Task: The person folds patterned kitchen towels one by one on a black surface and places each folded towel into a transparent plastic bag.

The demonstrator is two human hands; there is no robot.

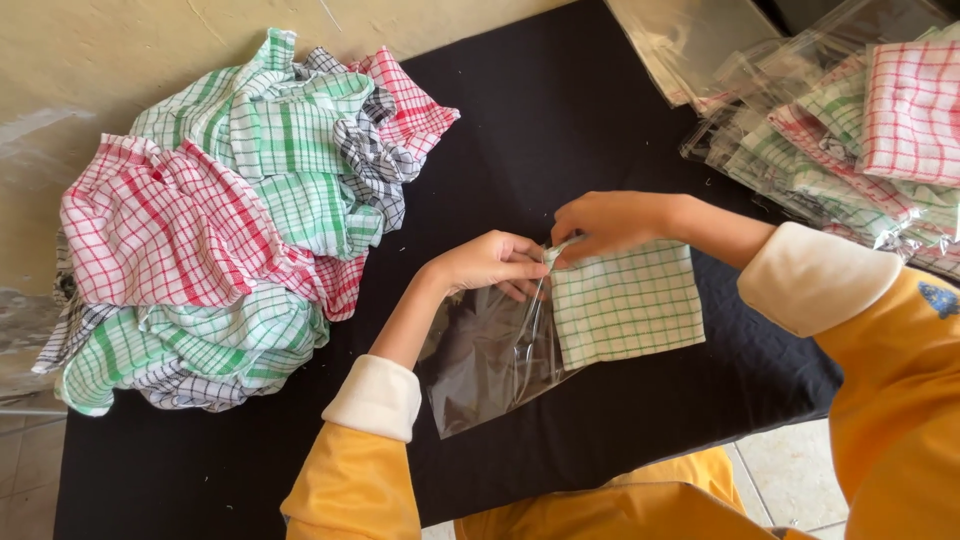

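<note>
Feeding a folded green-checked cloth into a clear plastic bag on the black tabletop. Left hand is pinched closed on the bag mouth; right hand is pinched on the cloth's top corner at that same opening. Cloth lies mostly outside the bag, flat, just right of it. To do it well, I'd judge: keep the mouth spread wide, lead with one corner, keep the fold flat.

Farther left: loose heap of red, green and grey checked cloths. Far right: overlapping row of bagged cloths, clear square packs; no labels legible.
</note>
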